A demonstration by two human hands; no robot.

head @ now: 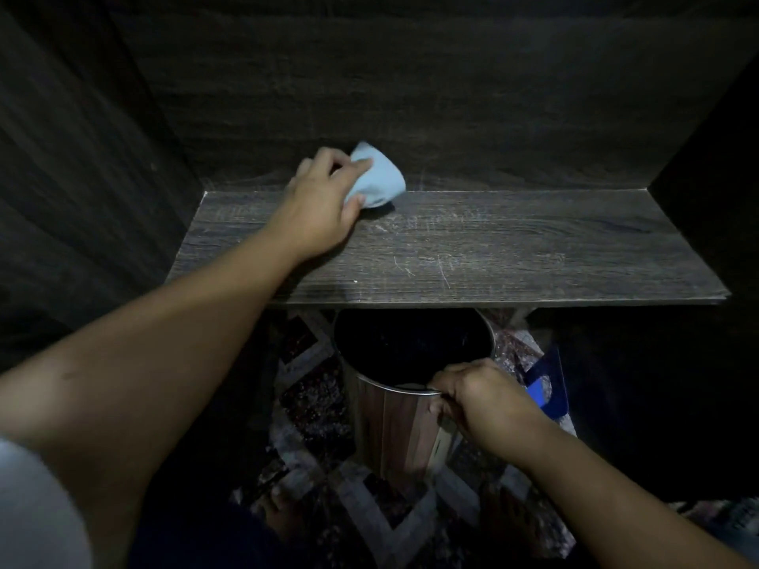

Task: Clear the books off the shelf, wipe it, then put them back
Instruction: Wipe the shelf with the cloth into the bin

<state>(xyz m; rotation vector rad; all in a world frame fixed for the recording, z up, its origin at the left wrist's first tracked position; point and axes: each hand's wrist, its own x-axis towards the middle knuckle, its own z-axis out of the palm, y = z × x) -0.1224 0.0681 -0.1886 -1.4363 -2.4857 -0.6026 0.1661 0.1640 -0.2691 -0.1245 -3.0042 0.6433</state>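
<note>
The dark wood-grain shelf (493, 248) lies bare in front of me, with pale scratches and dust marks on its surface. My left hand (318, 207) presses a light blue cloth (376, 180) onto the shelf at its back left, close to the rear wall. My right hand (476, 394) grips the metal rim of a round bin (394, 429) that stands on the floor below the shelf's front edge. No books are in view.
Dark wooden side walls (82, 178) and a rear panel enclose the shelf. A patterned rug (312, 400) covers the floor under the bin. A blue object (542, 388) lies on the floor right of the bin. My bare feet show at the bottom.
</note>
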